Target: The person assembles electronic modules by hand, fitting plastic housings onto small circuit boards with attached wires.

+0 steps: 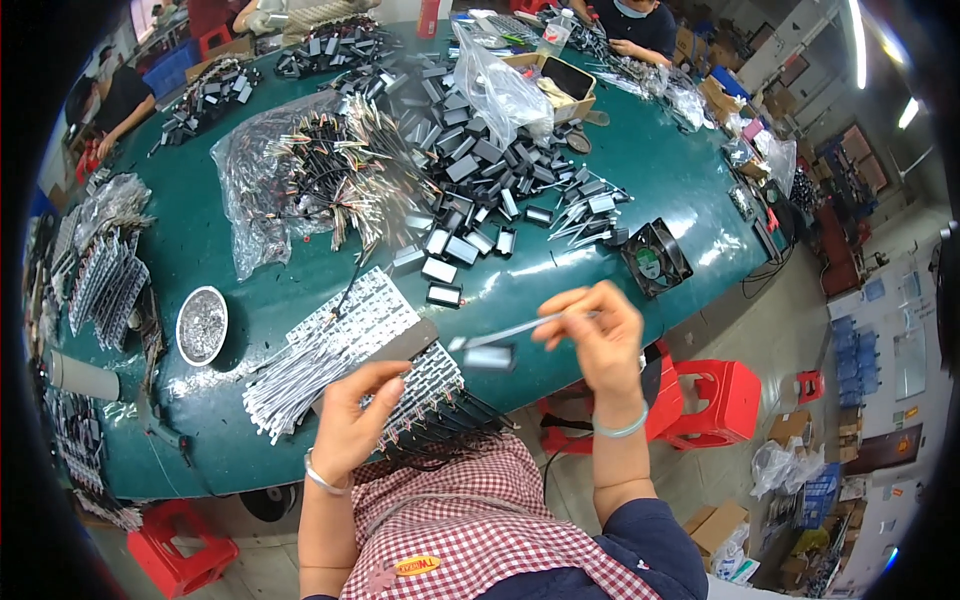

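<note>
Over the near edge of the green table, my right hand (600,335) pinches a thin white cable (515,329) between thumb and fingertips. Just below the cable's left end hangs a small black housing with a pale face (489,357), blurred; whether the two are joined I cannot tell. My left hand (362,412) is beside a white printed panel of small boards (350,308), thumb and forefinger apart, nothing seen between them. A grey-brown bar (405,341) lies across the panel. White cables (285,395) fan out from its left side, black ones (475,415) from its near side.
Black housings (475,160) are heaped mid-table beside wire bundles (335,170) and a plastic bag (505,85). A fan (656,257) stands at the right edge, a white bowl (202,326) at left. Red stools (710,400) stand right. Other people sit across the table.
</note>
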Tool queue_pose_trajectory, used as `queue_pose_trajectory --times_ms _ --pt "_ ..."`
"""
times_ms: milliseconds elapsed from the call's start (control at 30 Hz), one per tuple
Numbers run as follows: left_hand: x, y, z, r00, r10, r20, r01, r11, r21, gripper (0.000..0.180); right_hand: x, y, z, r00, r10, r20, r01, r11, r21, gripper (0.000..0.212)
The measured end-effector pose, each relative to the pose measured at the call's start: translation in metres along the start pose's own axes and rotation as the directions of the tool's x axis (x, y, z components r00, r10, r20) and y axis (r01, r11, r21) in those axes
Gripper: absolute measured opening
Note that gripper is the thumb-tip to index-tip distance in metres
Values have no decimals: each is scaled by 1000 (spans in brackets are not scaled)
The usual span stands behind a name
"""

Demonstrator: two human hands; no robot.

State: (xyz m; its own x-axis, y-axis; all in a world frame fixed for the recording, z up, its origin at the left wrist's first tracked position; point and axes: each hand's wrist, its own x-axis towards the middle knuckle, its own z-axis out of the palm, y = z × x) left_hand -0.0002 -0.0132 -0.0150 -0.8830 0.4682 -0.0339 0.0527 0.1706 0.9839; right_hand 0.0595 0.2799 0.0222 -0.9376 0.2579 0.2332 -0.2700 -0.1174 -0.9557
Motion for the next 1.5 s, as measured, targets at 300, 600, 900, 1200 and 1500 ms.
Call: queue_pose_trajectory --times_ms 300,600,900,1200,1500 --pt "-33 -50 -62 883 166 -440 108 839 533 21 98 61 -115 815 -526 242 304 33 -952 15" --pt "-33 -67 -69 911 276 -306 66 635 770 7 112 137 -152 901 -310 303 260 -173 -950 14" --pt "-37 -46 -74 747 440 -498 2 748 664 6 140 144 -112 897 -297 326 337 -16 -941 30" --pt "-28 1 -46 885 95 -456 -37 990 136 17 152 153 -101 964 -176 199 172 -162 -972 42" --pt "3 24 -7 878 413 -240 -323 883 339 20 48 65 54 901 -354 249 431 671 -604 40"
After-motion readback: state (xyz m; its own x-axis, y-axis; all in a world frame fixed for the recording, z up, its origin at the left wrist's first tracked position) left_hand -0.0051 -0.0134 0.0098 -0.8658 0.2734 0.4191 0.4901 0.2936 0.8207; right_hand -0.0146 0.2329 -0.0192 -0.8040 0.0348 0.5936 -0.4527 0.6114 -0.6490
